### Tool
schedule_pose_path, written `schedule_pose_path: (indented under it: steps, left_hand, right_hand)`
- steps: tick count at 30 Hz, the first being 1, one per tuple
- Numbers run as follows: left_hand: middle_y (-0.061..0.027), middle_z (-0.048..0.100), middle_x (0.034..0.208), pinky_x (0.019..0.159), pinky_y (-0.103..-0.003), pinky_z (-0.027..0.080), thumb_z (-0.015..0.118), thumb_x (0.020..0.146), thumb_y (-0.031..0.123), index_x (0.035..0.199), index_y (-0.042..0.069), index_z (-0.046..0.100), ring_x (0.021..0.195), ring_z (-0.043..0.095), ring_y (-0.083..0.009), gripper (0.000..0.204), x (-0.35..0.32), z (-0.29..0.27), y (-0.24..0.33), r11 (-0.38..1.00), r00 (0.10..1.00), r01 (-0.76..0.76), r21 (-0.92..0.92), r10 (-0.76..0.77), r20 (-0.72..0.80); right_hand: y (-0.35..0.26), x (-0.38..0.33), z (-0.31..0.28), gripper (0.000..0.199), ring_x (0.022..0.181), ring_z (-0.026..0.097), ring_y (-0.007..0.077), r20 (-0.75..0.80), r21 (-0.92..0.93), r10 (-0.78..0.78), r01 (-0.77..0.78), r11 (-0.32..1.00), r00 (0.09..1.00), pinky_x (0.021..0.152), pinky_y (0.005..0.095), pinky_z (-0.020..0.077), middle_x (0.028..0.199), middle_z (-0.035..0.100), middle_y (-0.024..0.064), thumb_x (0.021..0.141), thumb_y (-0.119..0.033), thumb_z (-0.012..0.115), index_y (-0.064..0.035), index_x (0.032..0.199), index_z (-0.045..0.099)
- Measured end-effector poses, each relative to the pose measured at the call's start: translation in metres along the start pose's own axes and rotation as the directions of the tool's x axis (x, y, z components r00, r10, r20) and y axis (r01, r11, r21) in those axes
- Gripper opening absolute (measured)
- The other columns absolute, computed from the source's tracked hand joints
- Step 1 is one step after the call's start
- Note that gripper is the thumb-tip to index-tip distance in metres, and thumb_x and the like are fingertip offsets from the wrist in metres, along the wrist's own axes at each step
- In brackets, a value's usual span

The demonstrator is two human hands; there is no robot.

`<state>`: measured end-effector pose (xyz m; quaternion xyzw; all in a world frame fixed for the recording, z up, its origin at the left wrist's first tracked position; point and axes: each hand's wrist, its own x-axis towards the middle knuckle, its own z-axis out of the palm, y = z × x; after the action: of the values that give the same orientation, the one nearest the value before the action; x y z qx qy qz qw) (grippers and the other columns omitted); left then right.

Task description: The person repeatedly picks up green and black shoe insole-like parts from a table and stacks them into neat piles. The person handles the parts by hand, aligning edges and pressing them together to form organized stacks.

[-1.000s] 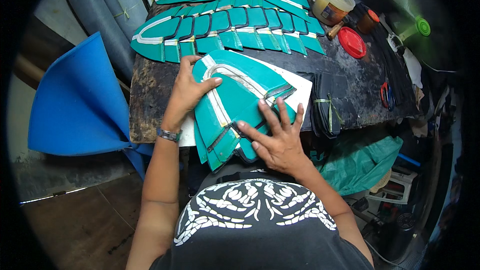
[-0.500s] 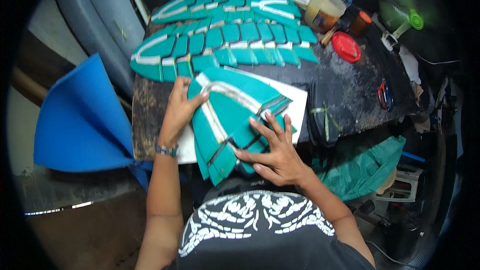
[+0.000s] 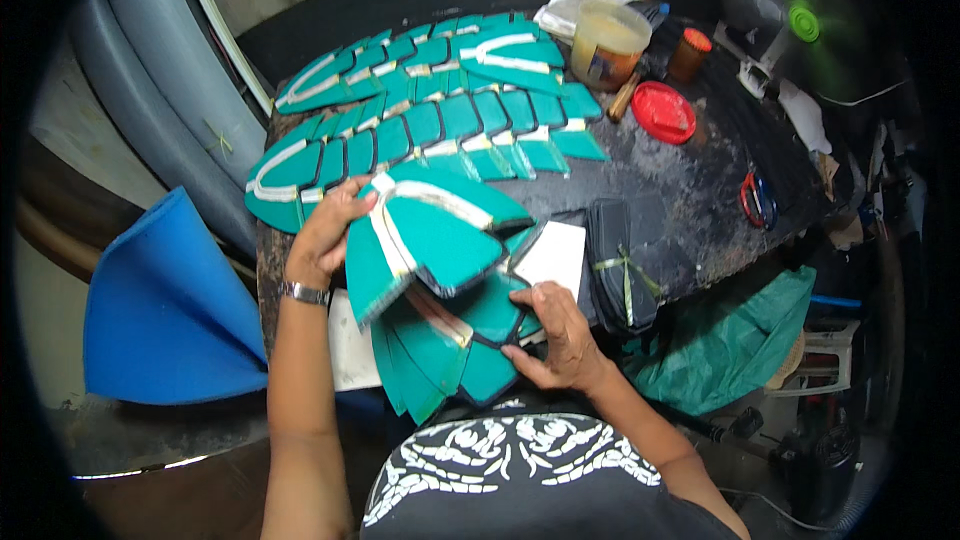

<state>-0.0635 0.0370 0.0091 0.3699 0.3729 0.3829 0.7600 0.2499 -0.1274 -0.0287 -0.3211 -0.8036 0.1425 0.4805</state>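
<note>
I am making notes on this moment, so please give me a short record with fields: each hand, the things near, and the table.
left hand: left hand lifts the top teal piece by its upper edge
right hand: right hand presses flat on the fanned teal stack
behind: rows of teal pieces laid out
right side: black bundle, red lid, scissors
surface: dark table

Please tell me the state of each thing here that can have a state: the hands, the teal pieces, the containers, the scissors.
Left hand: grips and lifts the top fan-shaped teal foam piece.
Right hand: pressed flat on the lower stack of teal foam pieces.
Rows of teal foam pieces: laid flat, overlapping.
Yellowish plastic tub: open.
Round red lid: lying off, on the table.
Red-handled scissors: lying flat.
Black bundle: tied with a band.
</note>
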Motion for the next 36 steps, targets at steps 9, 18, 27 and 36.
schedule_pose_path:
  steps: [9, 18, 27, 36]
  left_hand:
    - [-0.0161, 0.066, 0.124, 0.090, -0.033, 0.058, 0.060, 0.098, 0.011, 0.136, -0.007, 0.051, 0.103, 0.070, -0.0202, 0.043, 0.009, -0.017, 0.000, 0.999, 1.000, 0.024, 0.025, -0.024, 0.013]
    - [-0.0175, 0.063, 0.123, 0.098, -0.031, 0.052, 0.056, 0.100, 0.009, 0.130, -0.006, 0.052, 0.116, 0.062, -0.0240, 0.033, 0.074, -0.020, 0.052, 0.912, 0.895, -0.404, 0.072, 0.411, -0.176]
    - [-0.0245, 0.029, 0.153, 0.103, -0.069, 0.042, 0.037, 0.102, -0.006, 0.153, 0.013, 0.013, 0.134, 0.044, -0.0413, 0.059, 0.230, 0.073, 0.049, 0.873, 0.877, -0.397, -0.282, 0.270, -0.398]
    - [-0.0197, 0.050, 0.143, 0.111, -0.036, 0.037, 0.063, 0.097, 0.026, 0.142, -0.001, 0.048, 0.134, 0.047, -0.0275, 0.055, 0.149, 0.078, 0.050, 0.559, 0.843, -0.326, 0.763, 0.537, -0.033]
  right_hand:
    - [-0.024, 0.033, -0.039, 0.089, 0.093, 0.057, 0.0334, 0.415, 0.005, 0.159, -0.178, 0.984, 0.896, 0.098, 0.0466, 0.0413, 0.098, 0.058, 0.0154, 0.084, -0.020, 0.069, 0.0004, 0.156, 0.021]
    - [-0.007, 0.068, -0.055, 0.093, 0.087, 0.050, 0.0363, 0.609, 0.167, 0.200, -0.371, 0.914, 0.768, 0.084, 0.0457, 0.0445, 0.103, 0.044, 0.0203, 0.086, -0.017, 0.067, -0.0136, 0.161, 0.013]
    - [0.083, 0.136, -0.107, 0.057, 0.115, 0.048, 0.0380, 0.088, -0.331, 0.151, -0.114, 0.937, 0.985, 0.100, 0.0481, 0.0389, 0.126, 0.048, 0.0255, 0.097, -0.027, 0.054, -0.0053, 0.148, 0.042]
    - [0.332, 0.259, -0.189, 0.096, 0.152, 0.011, 0.0394, -0.375, -0.534, 0.679, -0.746, 0.398, 0.631, 0.119, 0.0590, 0.0094, 0.163, 0.019, 0.0214, 0.085, -0.087, 0.023, -0.0159, 0.139, 0.057]
